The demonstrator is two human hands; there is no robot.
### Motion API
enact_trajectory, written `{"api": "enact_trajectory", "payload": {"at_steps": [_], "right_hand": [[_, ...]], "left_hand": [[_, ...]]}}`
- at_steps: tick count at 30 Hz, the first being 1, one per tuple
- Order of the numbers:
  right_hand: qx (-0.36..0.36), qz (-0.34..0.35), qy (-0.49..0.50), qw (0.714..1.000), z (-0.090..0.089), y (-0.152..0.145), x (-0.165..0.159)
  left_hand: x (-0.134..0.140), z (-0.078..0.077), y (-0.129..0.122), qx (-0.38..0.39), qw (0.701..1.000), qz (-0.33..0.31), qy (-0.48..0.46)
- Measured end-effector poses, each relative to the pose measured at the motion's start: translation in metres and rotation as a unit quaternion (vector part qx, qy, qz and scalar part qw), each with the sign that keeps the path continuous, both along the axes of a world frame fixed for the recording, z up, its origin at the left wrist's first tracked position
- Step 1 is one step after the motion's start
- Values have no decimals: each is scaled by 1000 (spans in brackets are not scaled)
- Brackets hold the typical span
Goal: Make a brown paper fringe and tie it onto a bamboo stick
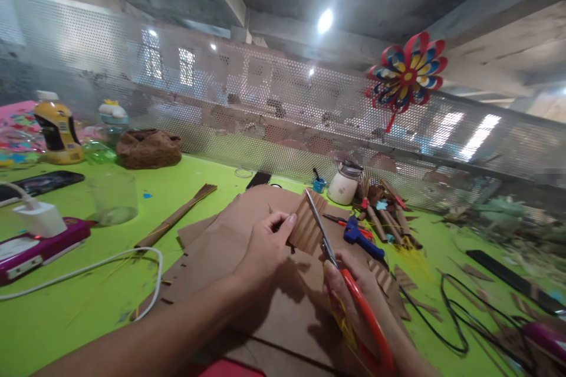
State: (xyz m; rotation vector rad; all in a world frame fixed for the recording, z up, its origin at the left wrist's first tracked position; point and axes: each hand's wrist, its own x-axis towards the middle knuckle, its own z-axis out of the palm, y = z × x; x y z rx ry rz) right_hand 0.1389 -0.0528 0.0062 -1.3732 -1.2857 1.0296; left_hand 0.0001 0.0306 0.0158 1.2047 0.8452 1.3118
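My left hand (269,241) pinches a small piece of corrugated cardboard (305,227) between thumb and fingers, its ridges facing me. In my right hand (349,283) is a pair of scissors (360,294) with red-orange handles. The scissor blades point up and lie across the right part of the cardboard piece. Under both hands spreads a large sheet of brown cardboard (247,218). Yellow strands hang near the scissor handles. Whether the blades are closed through the cardboard I cannot tell.
Right of my hands lie a blue glue gun (362,238), cardboard scraps (384,280) and a black cable (451,312). Rolled cardboard sticks (389,218) and a white jar (345,182) stand behind. At left are a plastic cup (112,200), a purple power strip (44,250) and a white cable (161,271).
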Motion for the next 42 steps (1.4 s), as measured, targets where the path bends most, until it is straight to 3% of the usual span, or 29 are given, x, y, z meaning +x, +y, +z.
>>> {"api": "enact_trajectory", "payload": {"at_steps": [6,12,22,42], "right_hand": [[24,-16,-11,1000,3,1,-2],[34,-33,43,998,0,2,-6],[37,-5,11,999,-4,3,-1],[49,-27,22,998,-6,4,-3]], "left_hand": [[1,-3,-1,-10,1000,-9,-13],[4,-3,-8,-15,1000,-18,-13],[4,-1,-9,-11,1000,-17,-11],[5,-6,-8,-4,1000,-28,8]]}}
